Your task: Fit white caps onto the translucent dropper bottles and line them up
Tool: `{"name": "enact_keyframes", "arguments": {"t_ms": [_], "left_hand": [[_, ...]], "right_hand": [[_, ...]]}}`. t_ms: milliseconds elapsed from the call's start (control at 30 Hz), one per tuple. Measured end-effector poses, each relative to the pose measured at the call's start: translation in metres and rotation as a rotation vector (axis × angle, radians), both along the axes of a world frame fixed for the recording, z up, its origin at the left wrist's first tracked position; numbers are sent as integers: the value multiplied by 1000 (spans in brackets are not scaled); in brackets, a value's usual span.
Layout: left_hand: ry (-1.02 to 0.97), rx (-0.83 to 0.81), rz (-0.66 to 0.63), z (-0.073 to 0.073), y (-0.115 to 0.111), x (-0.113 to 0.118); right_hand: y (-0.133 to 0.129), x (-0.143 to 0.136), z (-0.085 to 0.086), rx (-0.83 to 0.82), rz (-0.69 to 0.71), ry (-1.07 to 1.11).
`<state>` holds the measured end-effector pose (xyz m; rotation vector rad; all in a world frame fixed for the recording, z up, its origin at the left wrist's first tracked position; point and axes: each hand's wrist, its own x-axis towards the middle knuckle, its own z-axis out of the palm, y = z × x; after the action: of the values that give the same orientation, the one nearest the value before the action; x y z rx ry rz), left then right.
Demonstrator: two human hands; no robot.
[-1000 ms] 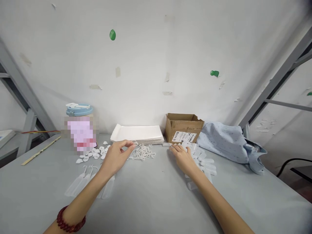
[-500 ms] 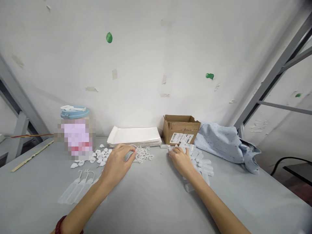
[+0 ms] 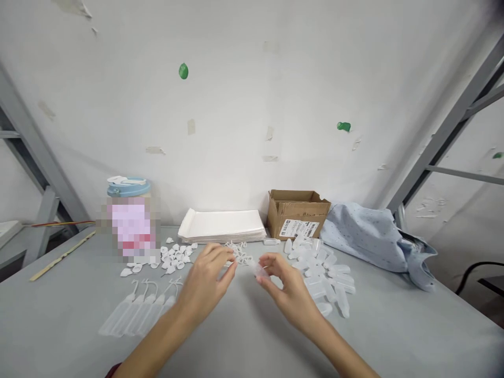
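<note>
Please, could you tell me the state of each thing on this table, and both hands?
Cardboard box: open on top
Blue lid: appears closed
White stack: lying flat
Blue cloth: crumpled
White caps: loose, scattered
White cords: heaped loosely
Clear tubes: loose pile
Corded tubes: laid side by side
Left hand: fingers curled, grip unclear
Right hand: holding a clear piece

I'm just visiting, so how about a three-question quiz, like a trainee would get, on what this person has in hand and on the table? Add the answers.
1. Which hand holds a translucent tube?
2. True or false: the cardboard box stands to the right of the white stack.
3. Right of the box lies: A) cord pile; B) light-blue cloth; C) white caps.

Key: 1. The right hand. 2. True. 3. B.
</note>
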<state>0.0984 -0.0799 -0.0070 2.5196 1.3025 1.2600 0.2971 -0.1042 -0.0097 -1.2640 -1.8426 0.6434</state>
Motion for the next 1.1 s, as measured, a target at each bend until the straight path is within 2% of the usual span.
{"name": "enact_keyframes", "arguments": {"t_ms": [67, 200, 400, 700, 933, 1100], "left_hand": [[2, 17, -47, 1, -4, 3], [-4, 61, -112, 3, -12, 8], [17, 116, -143, 5, -16, 12], [131, 180, -162, 2, -18, 10], [40, 115, -183, 1, -18, 12], [7, 180, -195, 3, -20, 13]], "right_hand": [[-8, -7, 1, -27, 52, 77], [-12, -11, -2, -40, 86, 94], [-11, -12, -7, -41, 78, 76], [-9, -14, -3, -47, 81, 156], [-10, -17, -3, -83, 82, 225], [-12, -18, -3, -85, 51, 274]]}}
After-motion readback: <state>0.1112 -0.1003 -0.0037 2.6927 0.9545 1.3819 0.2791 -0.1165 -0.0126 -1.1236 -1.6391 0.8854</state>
